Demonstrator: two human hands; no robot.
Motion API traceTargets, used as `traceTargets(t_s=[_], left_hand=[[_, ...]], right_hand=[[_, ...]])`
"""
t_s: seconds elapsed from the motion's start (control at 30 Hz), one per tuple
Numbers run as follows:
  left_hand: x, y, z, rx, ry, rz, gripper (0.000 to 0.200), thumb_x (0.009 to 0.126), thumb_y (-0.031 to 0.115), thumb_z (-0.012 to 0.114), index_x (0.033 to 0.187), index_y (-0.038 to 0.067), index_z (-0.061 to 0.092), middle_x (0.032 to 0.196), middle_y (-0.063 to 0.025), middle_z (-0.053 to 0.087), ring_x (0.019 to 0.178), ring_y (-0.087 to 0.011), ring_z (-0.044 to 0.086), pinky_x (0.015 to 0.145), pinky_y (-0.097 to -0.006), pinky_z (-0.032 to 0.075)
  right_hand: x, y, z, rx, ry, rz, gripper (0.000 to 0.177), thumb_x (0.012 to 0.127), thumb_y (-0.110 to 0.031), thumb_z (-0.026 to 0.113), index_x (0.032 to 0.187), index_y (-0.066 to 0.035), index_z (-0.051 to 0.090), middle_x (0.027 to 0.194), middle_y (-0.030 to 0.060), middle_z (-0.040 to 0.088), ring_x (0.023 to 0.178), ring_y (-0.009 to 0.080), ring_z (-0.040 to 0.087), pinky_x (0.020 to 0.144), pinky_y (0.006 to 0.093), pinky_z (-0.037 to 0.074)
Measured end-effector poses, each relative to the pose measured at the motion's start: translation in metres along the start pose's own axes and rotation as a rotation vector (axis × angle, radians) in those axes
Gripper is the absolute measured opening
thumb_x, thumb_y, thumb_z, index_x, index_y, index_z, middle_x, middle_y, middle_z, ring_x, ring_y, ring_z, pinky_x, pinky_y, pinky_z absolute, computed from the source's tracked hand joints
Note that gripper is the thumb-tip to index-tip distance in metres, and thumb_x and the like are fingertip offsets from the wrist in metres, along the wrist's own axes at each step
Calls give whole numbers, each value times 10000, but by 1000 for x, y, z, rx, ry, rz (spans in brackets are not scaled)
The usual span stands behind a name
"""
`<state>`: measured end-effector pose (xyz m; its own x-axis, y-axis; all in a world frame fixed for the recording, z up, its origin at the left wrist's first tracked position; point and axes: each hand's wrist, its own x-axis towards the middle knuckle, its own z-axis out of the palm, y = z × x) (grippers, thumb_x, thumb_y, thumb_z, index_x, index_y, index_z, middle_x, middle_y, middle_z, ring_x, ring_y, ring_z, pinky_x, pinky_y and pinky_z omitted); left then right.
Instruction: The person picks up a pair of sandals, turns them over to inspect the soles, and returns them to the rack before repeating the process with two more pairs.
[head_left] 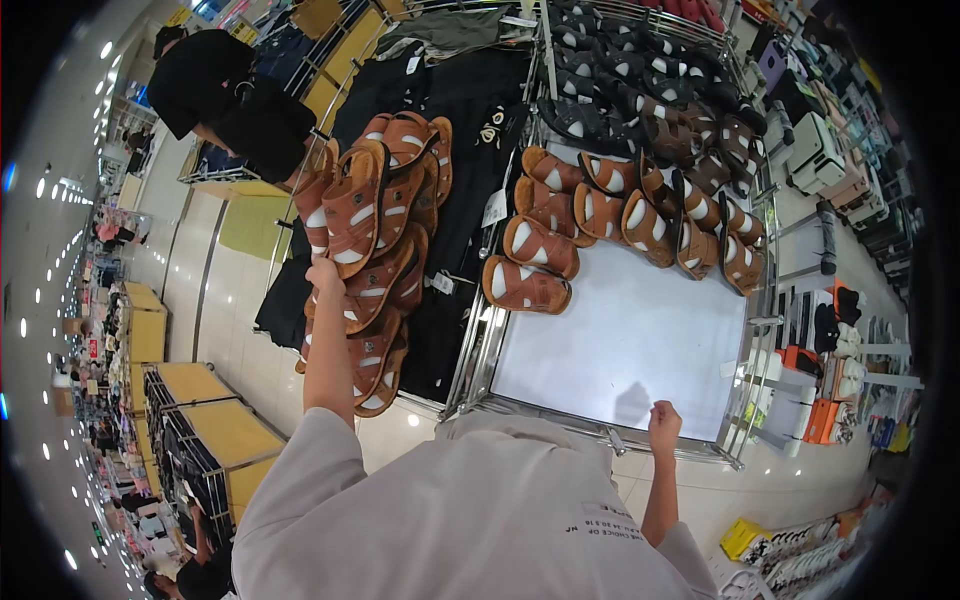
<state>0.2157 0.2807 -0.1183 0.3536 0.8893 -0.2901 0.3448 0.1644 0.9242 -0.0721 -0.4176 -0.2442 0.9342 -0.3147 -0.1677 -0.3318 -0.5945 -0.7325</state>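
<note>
Curling left fingers tight round a sole edge in the middle of the sandal bunch (pixel 372 235), clamping the left hand (pixel 324 277) on it and holding it up over the floor, just left of the table (pixel 620 340). Bunching right fingers together into a fist, seemingly empty, and keeping the right hand (pixel 663 417) at the table's near rail; touching it or not, hard telling.

Judging the bunch as light but awkward: bendy soles, smooth straps, many sandals fanning out and probably sliding past each other. Gripping best across the stacked soles near the middle, thumb on 1 side and fingers on the other, rather than by 1 strap.

Looking further out: seeing rowed sandals (pixel 600 215) on the table's far half, black clothes (pixel 470 110) behind the bunch, and a person in black (pixel 225 95) at far left.
</note>
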Motion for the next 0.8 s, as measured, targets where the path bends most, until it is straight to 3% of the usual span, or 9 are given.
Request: traceTargets(t_s=[0.07, 0.17, 0.2, 0.3, 0.33, 0.43, 0.53, 0.63, 0.8], left_hand=[[4, -2, -2, -13, -7, 24, 593, 1001, 259, 441, 1360, -171, 248, 1386, -290, 402, 1181, -344, 521, 944, -417, 450], [4, -4, -2, -59, 43, 114, 473, 992, 241, 485, 1219, -169, 414, 1214, -237, 543, 990, -264, 600, 792, -382, 496], [4, -2, -5, -109, 2, 151, 382, 978, 239, 531, 1044, -137, 533, 1034, -173, 612, 841, -203, 607, 676, -358, 493], [-8, 11, -8, -110, 10, 191, 370, 978, 246, 534, 985, -119, 588, 990, -157, 632, 818, -209, 619, 651, -367, 489], [-14, 15, -9, -104, 7, 152, 457, 977, 251, 527, 1133, -178, 525, 1064, -173, 607, 894, -224, 616, 737, -366, 501], [-31, 23, -10, -158, -24, 129, 469, 983, 279, 515, 1130, -166, 533, 1069, -181, 608, 897, -243, 611, 743, -375, 502], [-3, 5, -14, 63, 39, 275, 509, 1004, 315, 444, 1177, -161, 493, 1153, -238, 579, 977, -323, 605, 812, -415, 488], [-63, 25, -2, 301, 223, 327, 534, 1020, 327, 365, 1230, -159, 437, 1244, -295, 519, 1100, -394, 555, 905, -445, 448], [-50, 1, 10, 35, 201, 341, 514, 1034, 315, 318, 1287, -128, 373, 1272, -312, 481, 1142, -410, 511, 935, -456, 431]], right_hand=[[-8, 15, -15, -62, -7, 70, 126, 825, -12, 551, 903, 22, 644, 785, 201, 658, 699, 354, 643, 644, 404, 503], [-24, 41, -27, -210, 6, 47, 120, 812, -20, 552, 884, 20, 639, 797, 209, 657, 719, 365, 646, 649, 414, 505], [-30, 46, -27, -233, 36, 43, 106, 801, -35, 556, 850, 10, 638, 806, 206, 659, 734, 377, 643, 653, 429, 505], [-34, 44, -26, -317, 63, 29, 97, 818, -41, 558, 848, -1, 642, 762, 184, 666, 700, 352, 652, 636, 415, 505], [-34, 41, -26, -329, 64, 63, 96, 817, -55, 564, 843, -10, 645, 760, 179, 667, 703, 352, 655, 636, 418, 507], [-29, 36, -22, -367, 71, 143, 95, 815, -93, 581, 832, -36, 654, 752, 167, 672, 709, 351, 661, 634, 428, 514], [-27, 34, -20, -408, 77, 183, 95, 813, -117, 591, 824, -53, 661, 746, 158, 673, 709, 352, 661, 632, 438, 517], [-28, 28, -23, -441, 84, 214, 93, 812, -126, 595, 818, -64, 664, 748, 154, 675, 714, 352, 660, 636, 443, 518], [-30, 22, -21, -433, 146, 232, 109, 809, -142, 573, 779, -75, 655, 741, 171, 664, 705, 379, 645, 621, 475, 506]])
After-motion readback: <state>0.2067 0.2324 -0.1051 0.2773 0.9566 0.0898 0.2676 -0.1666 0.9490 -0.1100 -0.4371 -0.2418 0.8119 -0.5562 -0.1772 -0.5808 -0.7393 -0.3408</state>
